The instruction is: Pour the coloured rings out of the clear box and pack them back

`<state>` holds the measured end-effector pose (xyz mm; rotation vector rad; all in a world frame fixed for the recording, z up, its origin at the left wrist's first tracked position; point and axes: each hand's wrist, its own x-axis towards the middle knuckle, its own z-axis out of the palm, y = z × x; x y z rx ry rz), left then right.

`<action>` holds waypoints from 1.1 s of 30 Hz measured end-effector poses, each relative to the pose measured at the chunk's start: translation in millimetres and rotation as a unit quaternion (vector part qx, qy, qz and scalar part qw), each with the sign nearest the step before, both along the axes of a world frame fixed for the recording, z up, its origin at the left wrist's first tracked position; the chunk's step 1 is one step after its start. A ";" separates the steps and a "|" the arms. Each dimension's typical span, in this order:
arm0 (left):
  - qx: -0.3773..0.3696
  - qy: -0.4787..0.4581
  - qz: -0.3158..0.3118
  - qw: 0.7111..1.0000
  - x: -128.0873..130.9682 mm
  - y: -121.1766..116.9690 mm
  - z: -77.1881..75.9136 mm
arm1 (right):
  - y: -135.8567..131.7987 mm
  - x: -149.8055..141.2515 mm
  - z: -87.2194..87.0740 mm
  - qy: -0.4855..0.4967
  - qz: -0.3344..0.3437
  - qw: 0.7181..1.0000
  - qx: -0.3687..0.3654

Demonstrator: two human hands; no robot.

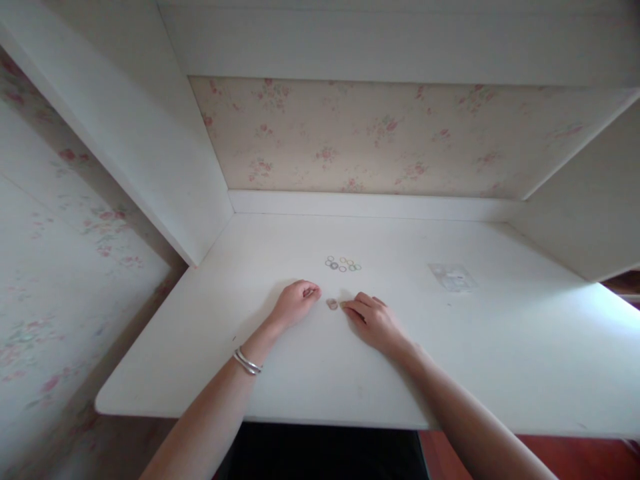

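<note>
My left hand (296,303) rests on the white table with its fingers curled in. Whether anything is between its fingertips is too small to tell. To its right lies a small pile of thin rings (332,304), pinkish-brown in colour. Just right of that pile is my right hand (374,321), its thumb and fingertips pinched low over the tabletop. A pale speck shows at those fingertips, but I cannot make out what it is. Beyond both hands, several thin coloured rings (343,269) are spread in a loose cluster, some dark, some yellow and green.
A clear plastic bag (453,277) lies flat at the right of the white table (300,393). White side panels and a low back ledge (375,205) bound the tabletop, with a shelf above. A dark shape (327,453) sits below the front edge.
</note>
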<state>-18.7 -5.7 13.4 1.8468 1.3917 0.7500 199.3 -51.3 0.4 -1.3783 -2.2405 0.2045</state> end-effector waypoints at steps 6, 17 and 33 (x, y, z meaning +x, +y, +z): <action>-0.018 -0.026 0.009 0.999 0.9 5.1 0.1 | -1.8 2.4 2.7 0.065 -0.032 0.997 -0.012; 0.136 0.150 -0.055 0.978 64.5 65.5 7.9 | 3.5 19.8 4.8 0.190 -0.136 0.972 -0.014; 0.107 0.302 -0.066 0.945 99.0 111.6 4.2 | 4.6 27.9 5.3 0.193 -0.113 0.975 -0.013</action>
